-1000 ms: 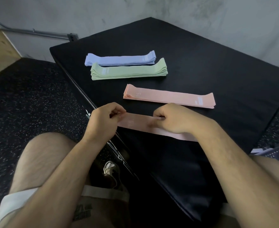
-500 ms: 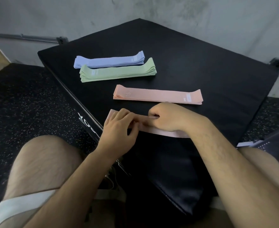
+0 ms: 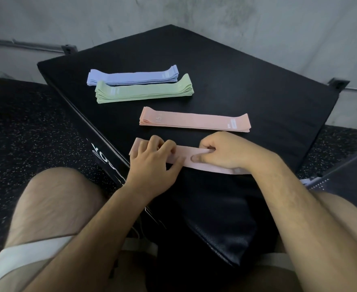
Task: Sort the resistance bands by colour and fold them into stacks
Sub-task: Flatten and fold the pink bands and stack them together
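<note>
Left grip (image 3: 154,161), right grip (image 3: 226,152) now apart on pink band (image 3: 186,153)

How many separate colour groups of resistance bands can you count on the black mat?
4: a blue stack farthest away, a green stack just before it, a peach stack nearer, and a pink band under the left hand and right hand. Layers inside stacks may be hidden.

Matt woven-cloth pink band (image 3: 191,157) lies on a matt black padded surface (image 3: 257,98).
</note>
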